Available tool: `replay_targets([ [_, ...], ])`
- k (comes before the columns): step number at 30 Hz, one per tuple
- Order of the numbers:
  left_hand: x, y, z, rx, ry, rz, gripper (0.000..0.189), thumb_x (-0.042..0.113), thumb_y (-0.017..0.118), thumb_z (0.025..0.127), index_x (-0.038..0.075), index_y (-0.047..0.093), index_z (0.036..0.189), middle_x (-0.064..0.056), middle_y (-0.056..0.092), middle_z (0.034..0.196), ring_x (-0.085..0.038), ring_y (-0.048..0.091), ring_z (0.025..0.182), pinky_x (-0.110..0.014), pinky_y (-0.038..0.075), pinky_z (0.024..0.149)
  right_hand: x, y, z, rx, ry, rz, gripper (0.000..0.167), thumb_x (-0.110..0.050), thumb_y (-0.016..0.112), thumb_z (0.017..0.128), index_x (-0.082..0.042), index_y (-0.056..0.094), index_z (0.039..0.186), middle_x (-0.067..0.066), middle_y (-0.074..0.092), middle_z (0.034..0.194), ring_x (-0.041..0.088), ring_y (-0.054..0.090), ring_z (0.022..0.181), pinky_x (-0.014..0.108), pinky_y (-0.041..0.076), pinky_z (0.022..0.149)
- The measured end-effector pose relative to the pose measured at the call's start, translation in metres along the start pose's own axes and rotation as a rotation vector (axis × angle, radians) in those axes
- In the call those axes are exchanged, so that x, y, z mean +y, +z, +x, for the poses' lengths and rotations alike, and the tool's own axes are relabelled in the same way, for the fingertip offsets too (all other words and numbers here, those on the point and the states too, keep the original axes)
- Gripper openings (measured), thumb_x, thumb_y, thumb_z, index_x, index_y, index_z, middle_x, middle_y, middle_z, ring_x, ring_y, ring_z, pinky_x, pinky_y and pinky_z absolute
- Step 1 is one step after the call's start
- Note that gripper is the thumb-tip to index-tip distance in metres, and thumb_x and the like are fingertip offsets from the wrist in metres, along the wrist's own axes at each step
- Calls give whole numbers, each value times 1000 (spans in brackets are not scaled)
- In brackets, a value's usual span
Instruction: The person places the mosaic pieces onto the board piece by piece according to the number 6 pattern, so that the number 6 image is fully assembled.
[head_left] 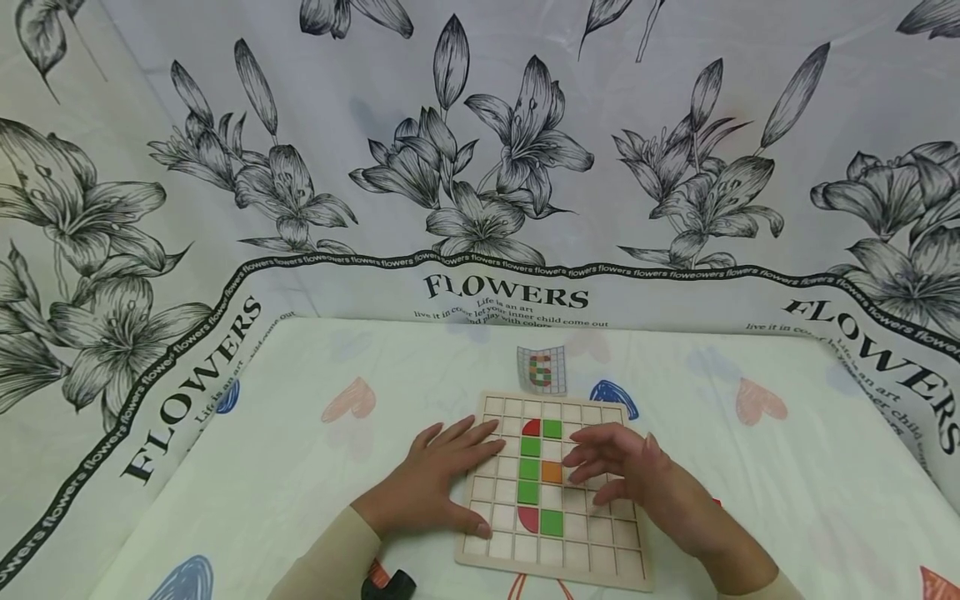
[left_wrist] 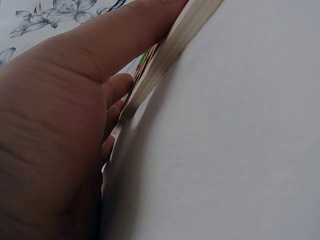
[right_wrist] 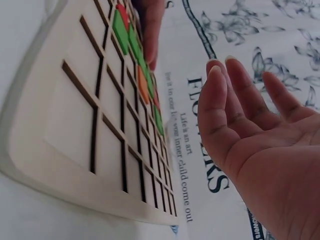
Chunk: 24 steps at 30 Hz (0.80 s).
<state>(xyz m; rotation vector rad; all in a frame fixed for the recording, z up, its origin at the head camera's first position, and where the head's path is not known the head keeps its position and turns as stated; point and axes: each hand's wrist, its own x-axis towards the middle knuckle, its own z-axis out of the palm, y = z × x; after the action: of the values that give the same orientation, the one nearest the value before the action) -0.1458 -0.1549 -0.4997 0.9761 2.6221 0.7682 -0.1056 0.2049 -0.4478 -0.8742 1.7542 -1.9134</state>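
A wooden grid board (head_left: 600,556) lies on the table. Several green square tiles (head_left: 528,470), one orange square tile (head_left: 551,472) and two red rounded tiles (head_left: 528,521) sit in its cells. My left hand (head_left: 427,483) rests on the board's left edge, with fingers spread over the cells and the thumb at the rim. Over the right part of the board hovers my right hand (head_left: 652,492). Its fingers are loosely bent, and the right wrist view shows nothing between them. Some cells on the right are hidden beneath that hand.
Behind the board lies a small card (head_left: 542,371) with a coloured pattern on a grid. A black object (head_left: 388,586) is by the left sleeve, partly cut off. A bit of red (head_left: 717,502) peeks out beside the right wrist. Flower-printed cloth (head_left: 480,167) hangs behind the table.
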Motion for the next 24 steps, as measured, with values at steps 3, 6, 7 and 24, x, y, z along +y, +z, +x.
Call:
replay_targets([
  [3, -1, 1, 0, -1, 0, -3, 111, 81, 81, 78, 34, 42, 170, 15, 23, 178, -18, 8, 165, -64, 5, 126, -4, -5, -4, 3, -21, -9, 77, -49, 3, 116, 1, 38, 162, 33, 52, 147, 40, 59, 133, 46, 54, 99],
  [6, -1, 1, 0, 0, 2, -1, 111, 81, 81, 78, 35, 41, 170, 16, 23, 177, -17, 7, 165, -64, 5, 126, -9, -8, -7, 16, -19, -18, 77, -49, 2, 116, 1, 36, 163, 28, 51, 150, 38, 57, 135, 46, 53, 101],
  [7, -1, 1, 0, 1, 4, -1, 111, 81, 81, 78, 35, 41, 170, 16, 23, 177, -17, 7, 165, -64, 5, 126, -11, -9, -9, 19, -17, -21, 77, -49, 1, 116, 1, 36, 164, 27, 51, 151, 37, 57, 135, 45, 52, 101],
  [24, 1, 0, -1, 6, 10, 5, 111, 80, 81, 78, 34, 41, 171, 16, 22, 178, -18, 8, 165, -64, 5, 126, -23, -40, -19, -48, -196, -48, 75, -44, -1, 114, -4, 33, 168, 16, 52, 157, 31, 53, 138, 37, 47, 102],
])
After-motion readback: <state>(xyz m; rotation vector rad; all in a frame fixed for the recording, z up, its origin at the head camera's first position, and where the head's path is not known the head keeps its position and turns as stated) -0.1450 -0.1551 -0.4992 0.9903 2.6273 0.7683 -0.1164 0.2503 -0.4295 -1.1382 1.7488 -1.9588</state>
